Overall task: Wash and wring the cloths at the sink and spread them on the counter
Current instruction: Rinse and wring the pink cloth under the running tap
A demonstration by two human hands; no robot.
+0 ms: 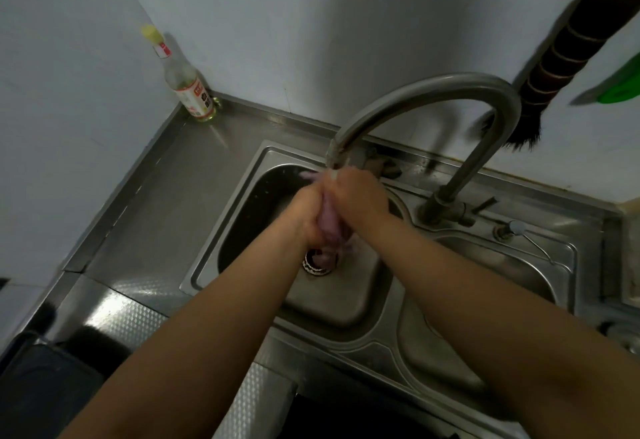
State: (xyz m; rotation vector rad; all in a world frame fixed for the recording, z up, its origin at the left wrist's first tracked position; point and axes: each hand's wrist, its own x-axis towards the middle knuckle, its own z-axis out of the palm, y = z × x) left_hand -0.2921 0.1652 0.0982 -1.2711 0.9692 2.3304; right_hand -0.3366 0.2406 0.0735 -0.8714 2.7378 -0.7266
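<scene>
Steel table (166,203) carries the sink (346,300). Faucet (433,99) arches over the basin. Bottle (188,88) stands at the far left corner. Left hand (306,213) and right hand (356,196) grip the twisted pink cloth (327,222) above the drain (320,263).

A clear bottle (188,87) with a yellow cap stands in the wall corner. A dark brush (568,57) hangs on the wall, beside a green object (621,87).

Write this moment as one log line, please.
step: wash | left hand: grips pink cloth | right hand: grips same cloth | place: over left sink basin, under faucet | counter: no cloth visible
</scene>
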